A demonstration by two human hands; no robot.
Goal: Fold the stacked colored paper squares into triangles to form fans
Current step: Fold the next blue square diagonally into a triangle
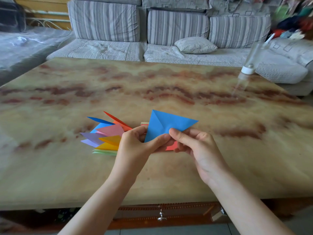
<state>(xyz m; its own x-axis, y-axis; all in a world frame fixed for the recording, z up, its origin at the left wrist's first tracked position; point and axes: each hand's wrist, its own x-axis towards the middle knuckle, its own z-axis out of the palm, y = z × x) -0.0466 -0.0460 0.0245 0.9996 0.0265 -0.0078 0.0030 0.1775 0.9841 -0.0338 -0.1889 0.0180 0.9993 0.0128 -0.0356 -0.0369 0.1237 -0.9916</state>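
A wide table (169, 177) with a glossy beige top veined in reddish brown carries a spread of folded paper triangles (108, 134) in blue, orange, pink, purple, yellow and green. Just beside them lies a partly hidden red paper square (171, 146). A clear bottle (248, 68) stands near the far right edge.

One blue folded paper triangle (169, 123); six fanned folded paper triangles (108, 136); one clear white-capped plastic bottle (248, 69); three striped grey sofa cushions (105, 21); one pale pillow (195, 44).
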